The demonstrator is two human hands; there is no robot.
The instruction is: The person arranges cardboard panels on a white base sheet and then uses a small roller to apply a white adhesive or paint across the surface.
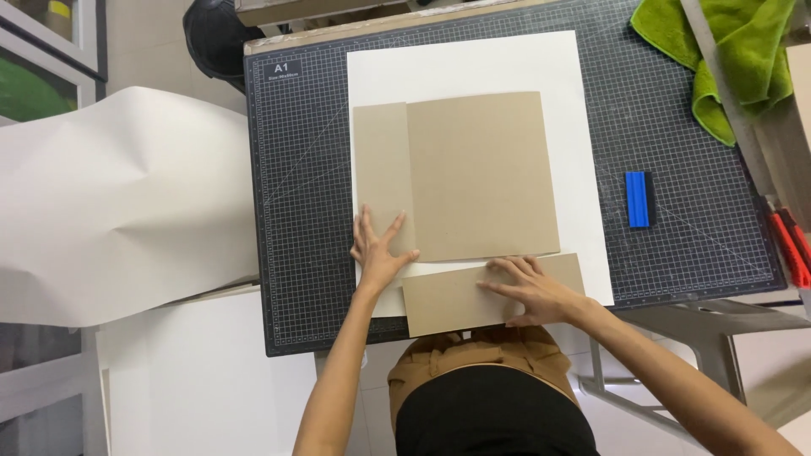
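Observation:
A large white sheet (pixel 473 67) lies on a dark gridded cutting mat (pixel 296 211). On the sheet rest a big square brown board (pixel 481 169), a narrow upright brown strip (pixel 380 160) at its left, and a wide brown strip (pixel 448 300) along the near edge. My left hand (pixel 380 249) lies flat with fingers spread on the lower end of the narrow strip. My right hand (pixel 528 291) presses flat on the wide near strip, fingertips pointing left.
A blue block-shaped tool (pixel 639 199) sits on the mat to the right. A green cloth (pixel 726 51) and a long metal ruler (pixel 726 93) lie at the top right, a red-handled tool (pixel 790 245) at the right edge. Large white paper sheets (pixel 118 211) drape at the left.

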